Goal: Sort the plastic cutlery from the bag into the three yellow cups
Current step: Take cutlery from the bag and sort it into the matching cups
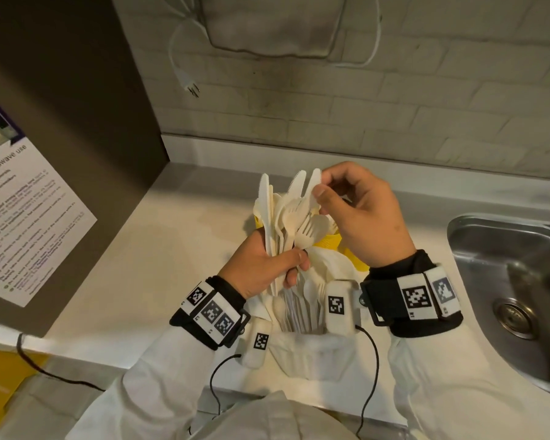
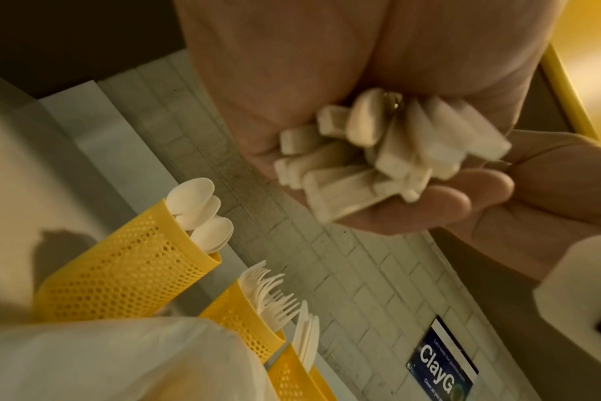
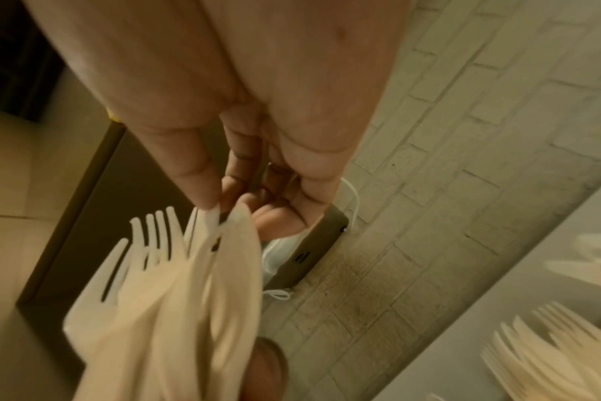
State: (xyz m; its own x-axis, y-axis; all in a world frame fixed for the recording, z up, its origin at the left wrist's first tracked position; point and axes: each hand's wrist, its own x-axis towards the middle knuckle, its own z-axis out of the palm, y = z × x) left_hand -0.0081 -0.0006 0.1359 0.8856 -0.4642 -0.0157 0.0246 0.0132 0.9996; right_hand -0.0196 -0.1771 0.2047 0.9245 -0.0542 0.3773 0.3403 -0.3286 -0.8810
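My left hand (image 1: 294,262) grips a bundle of white plastic cutlery (image 1: 286,214) by the handles, with knives, forks and spoons fanned upward. The handle ends (image 2: 378,154) stick out below the left hand (image 2: 446,200). My right hand (image 1: 319,192) pinches the top of one white piece in that bundle between thumb and forefinger (image 3: 203,190), beside fork tines (image 3: 148,244). Three yellow mesh cups stand behind: one with spoons (image 2: 120,271), one with forks (image 2: 240,314), one with knives (image 2: 292,377). In the head view only yellow slivers (image 1: 329,241) show. The white bag (image 1: 305,347) lies under my wrists, with more cutlery inside.
A steel sink (image 1: 505,281) is set into the counter at the right. A dark appliance (image 1: 61,122) with a paper notice (image 1: 23,201) stands at the left. A loose plug (image 1: 189,85) hangs on the tiled wall behind.
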